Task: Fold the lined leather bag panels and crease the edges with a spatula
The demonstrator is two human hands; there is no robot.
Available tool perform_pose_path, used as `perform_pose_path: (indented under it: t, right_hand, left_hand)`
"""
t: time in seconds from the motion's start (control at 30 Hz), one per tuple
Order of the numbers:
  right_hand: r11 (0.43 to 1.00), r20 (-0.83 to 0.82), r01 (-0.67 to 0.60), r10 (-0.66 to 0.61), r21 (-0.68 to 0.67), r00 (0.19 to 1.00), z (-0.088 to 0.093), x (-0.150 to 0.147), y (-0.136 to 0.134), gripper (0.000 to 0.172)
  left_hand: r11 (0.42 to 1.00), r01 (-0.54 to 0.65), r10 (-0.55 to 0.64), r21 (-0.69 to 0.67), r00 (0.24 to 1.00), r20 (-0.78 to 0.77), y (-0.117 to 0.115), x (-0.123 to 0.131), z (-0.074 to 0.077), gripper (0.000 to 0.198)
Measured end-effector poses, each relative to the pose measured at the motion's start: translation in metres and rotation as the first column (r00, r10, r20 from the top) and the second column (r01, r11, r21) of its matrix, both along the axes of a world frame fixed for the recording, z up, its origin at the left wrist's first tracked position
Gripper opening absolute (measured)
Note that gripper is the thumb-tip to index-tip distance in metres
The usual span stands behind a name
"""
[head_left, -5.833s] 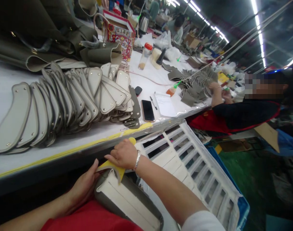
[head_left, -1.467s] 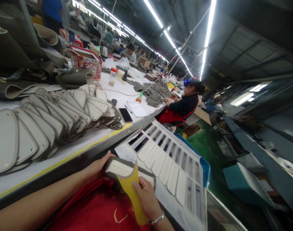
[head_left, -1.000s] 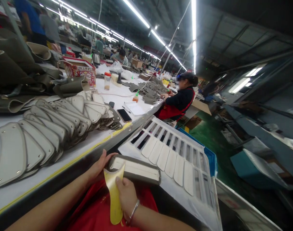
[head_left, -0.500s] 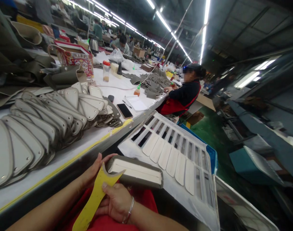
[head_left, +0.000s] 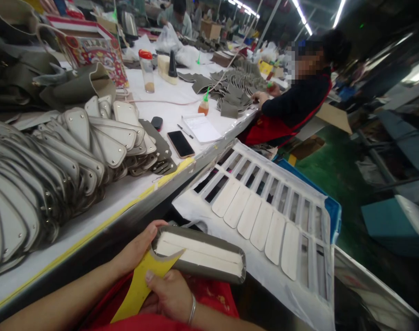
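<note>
My left hand [head_left: 140, 246] is wrapped around the left end of an olive leather bag piece [head_left: 209, 271], whose long white inner face is turned up at me. Part of the left fingers is hidden behind it. Below, my right hand [head_left: 171, 292] is closed on a flat yellow template [head_left: 135, 292] with a crescent-shaped end, the thumb pressed on top. That curved end sits against the rounded left end of the leather piece, one pointed tip overlapping the white face. The piece rests above my red apron [head_left: 212, 294].
White-faced leather panels [head_left: 58, 161] are piled on the table at left. A phone [head_left: 180, 144], a notepad [head_left: 201, 128] and a glue bottle [head_left: 203, 108] lie beyond. At right, several white strips [head_left: 251, 211] lie on a slatted rack [head_left: 319, 271]. A co-worker [head_left: 295, 101] sits farther back.
The view has tilted down and shifted, bringing the table closer. The yellow template's curved end now sits closer around the leather piece's left end. Both hands keep their hold.
</note>
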State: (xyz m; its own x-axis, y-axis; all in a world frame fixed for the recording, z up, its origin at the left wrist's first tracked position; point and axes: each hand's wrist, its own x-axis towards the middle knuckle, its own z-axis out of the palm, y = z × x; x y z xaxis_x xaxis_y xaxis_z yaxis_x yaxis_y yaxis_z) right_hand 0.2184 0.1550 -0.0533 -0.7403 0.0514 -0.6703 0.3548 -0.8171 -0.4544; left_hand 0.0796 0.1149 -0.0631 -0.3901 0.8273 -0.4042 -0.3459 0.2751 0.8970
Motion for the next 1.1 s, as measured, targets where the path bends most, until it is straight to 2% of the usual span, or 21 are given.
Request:
perform_pose_path:
  t: [0.13, 0.27, 0.37, 0.43, 0.5, 0.6, 0.67, 0.77, 0.83, 0.9, 0.93, 1.0, 1.1]
  right_hand:
    - [0.999, -0.015, 0.051, -0.051, 0.009, 0.999, -0.001, 0.0, 0.005, 0.081]
    - [0.999, 0.014, 0.018, -0.018, 0.048, 1.0, 0.005, 0.001, 0.008, 0.082]
    - [0.998, 0.03, -0.034, 0.032, 0.05, 0.999, 0.008, 0.003, 0.004, 0.086]
    - [0.997, 0.001, -0.065, 0.065, 0.032, 0.998, 0.009, 0.005, -0.001, 0.084]
    - [0.996, -0.045, -0.086, 0.086, 0.013, 0.995, 0.01, 0.006, -0.007, 0.08]
    - [0.994, -0.083, -0.105, 0.102, -0.037, 0.991, 0.01, 0.006, -0.015, 0.075]
    - [0.993, -0.083, -0.092, 0.086, -0.072, 0.993, 0.01, 0.004, -0.02, 0.075]
    - [0.996, -0.073, -0.039, 0.033, -0.083, 0.997, 0.007, 0.002, -0.024, 0.078]
    - [0.996, -0.073, -0.014, 0.007, -0.09, 0.997, 0.005, 0.002, -0.025, 0.079]
    - [0.995, -0.073, -0.006, -0.001, -0.103, 0.997, 0.005, 0.002, -0.024, 0.08]
    - [0.994, -0.072, -0.005, -0.003, -0.109, 0.997, 0.005, 0.002, -0.023, 0.081]
    - [0.994, -0.066, 0.005, -0.013, -0.112, 0.998, 0.005, 0.002, -0.022, 0.083]
    - [0.995, -0.035, 0.057, -0.06, -0.087, 0.998, 0.005, 0.004, -0.02, 0.079]
  left_hand:
    - [0.996, 0.012, -0.025, -0.091, 0.991, -0.133, 0.009, 0.003, 0.006, 0.043]
    - [0.987, -0.005, -0.035, -0.161, 0.969, -0.246, 0.013, 0.001, 0.012, 0.044]
    - [0.983, 0.042, -0.09, -0.18, 0.959, -0.268, 0.008, -0.003, 0.014, 0.048]
    - [0.979, 0.081, -0.115, -0.185, 0.977, -0.182, 0.002, -0.004, 0.017, 0.055]
    - [0.98, 0.098, -0.097, -0.174, 0.995, 0.011, -0.004, -0.002, 0.021, 0.064]
    - [0.99, 0.074, -0.037, -0.124, 0.959, 0.281, -0.009, 0.003, 0.027, 0.07]
    - [0.996, 0.055, -0.026, -0.073, 0.936, 0.35, -0.01, 0.006, 0.03, 0.071]
    - [0.997, 0.066, -0.054, -0.025, 0.938, 0.342, -0.008, 0.005, 0.027, 0.069]
    - [0.994, 0.101, -0.088, -0.035, 0.961, 0.264, -0.007, 0.002, 0.022, 0.069]
    - [0.985, 0.152, -0.149, -0.087, 0.988, 0.037, -0.005, -0.002, 0.016, 0.069]
    - [0.977, 0.171, -0.185, -0.123, 0.977, -0.107, -0.004, -0.005, 0.014, 0.069]
    - [0.966, 0.174, -0.234, -0.191, 0.905, -0.355, -0.001, -0.008, 0.014, 0.067]
    - [0.963, 0.14, -0.248, -0.232, 0.802, -0.543, 0.006, -0.008, 0.02, 0.059]
